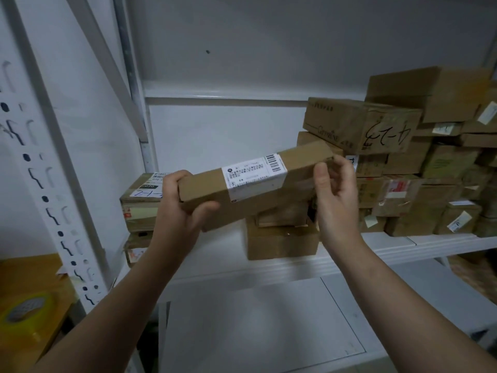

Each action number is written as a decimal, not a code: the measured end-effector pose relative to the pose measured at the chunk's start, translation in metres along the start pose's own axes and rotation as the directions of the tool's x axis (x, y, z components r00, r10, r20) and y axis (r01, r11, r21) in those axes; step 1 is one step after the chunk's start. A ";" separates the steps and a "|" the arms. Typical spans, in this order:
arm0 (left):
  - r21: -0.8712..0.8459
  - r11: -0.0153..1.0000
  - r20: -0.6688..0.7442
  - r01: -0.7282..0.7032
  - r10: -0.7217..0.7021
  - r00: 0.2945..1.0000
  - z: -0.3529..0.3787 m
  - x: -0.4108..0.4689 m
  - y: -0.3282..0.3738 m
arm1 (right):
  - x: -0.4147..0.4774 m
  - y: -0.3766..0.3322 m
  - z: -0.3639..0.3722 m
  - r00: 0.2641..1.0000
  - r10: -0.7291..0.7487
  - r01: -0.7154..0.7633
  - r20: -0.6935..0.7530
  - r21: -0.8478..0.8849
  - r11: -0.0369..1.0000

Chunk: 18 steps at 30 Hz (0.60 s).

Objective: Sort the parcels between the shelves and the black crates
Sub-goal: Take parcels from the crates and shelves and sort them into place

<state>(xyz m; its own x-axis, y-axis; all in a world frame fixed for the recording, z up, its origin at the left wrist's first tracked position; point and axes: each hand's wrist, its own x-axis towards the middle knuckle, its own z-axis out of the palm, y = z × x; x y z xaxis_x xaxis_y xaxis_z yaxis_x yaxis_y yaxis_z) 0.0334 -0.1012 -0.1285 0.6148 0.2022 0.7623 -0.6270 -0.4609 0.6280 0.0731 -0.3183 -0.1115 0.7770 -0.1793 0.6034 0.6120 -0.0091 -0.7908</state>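
Head view: long parcel [207, 188] gripped endwise by left hand [180, 208], right hand [336, 195] fingers; label [254, 175] unreadable.

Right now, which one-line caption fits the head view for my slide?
A person's left hand and right hand hold a long labelled parcel before a white shelf stacked with cardboard boxes.

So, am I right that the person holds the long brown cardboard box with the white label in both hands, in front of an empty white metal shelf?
Not quite: the white metal shelf is not empty; the head view shows brown cardboard parcels stacked on it. The rest holds: left hand and right hand both hold the long brown cardboard box.
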 end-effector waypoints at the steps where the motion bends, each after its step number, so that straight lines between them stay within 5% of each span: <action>1: -0.046 0.998 -0.024 0.040 -0.041 0.999 0.002 -0.001 0.003 | 0.001 -0.001 0.001 0.999 -0.002 0.001 0.035 0.024 1.000; 6: -0.086 0.981 -0.136 0.174 -0.185 0.973 0.008 0.002 0.008 | -0.002 0.007 0.008 0.999 0.001 -0.001 0.050 0.003 1.000; 13: -0.349 0.886 0.058 0.306 -0.305 0.951 -0.014 -0.022 0.007 | -0.010 0.019 0.012 0.995 0.092 -0.094 0.037 0.041 0.995; 15: -0.251 0.942 0.013 0.222 -0.226 0.974 -0.022 -0.033 0.009 | -0.014 0.019 0.017 0.989 0.133 -0.138 0.064 0.070 0.988; 18: 0.002 0.994 0.023 -0.107 0.107 0.994 -0.033 -0.045 0.016 | -0.017 0.019 0.030 0.964 0.259 -0.265 0.065 0.115 0.957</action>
<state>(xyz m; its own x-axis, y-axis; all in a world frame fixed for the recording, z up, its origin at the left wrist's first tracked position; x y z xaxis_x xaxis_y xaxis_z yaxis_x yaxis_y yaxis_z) -0.0201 -0.0889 -0.1480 0.5549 0.1320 0.8214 -0.6883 -0.4818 0.5424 0.0756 -0.2859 -0.1338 0.9171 -0.1108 0.3830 0.3965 0.1523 -0.9053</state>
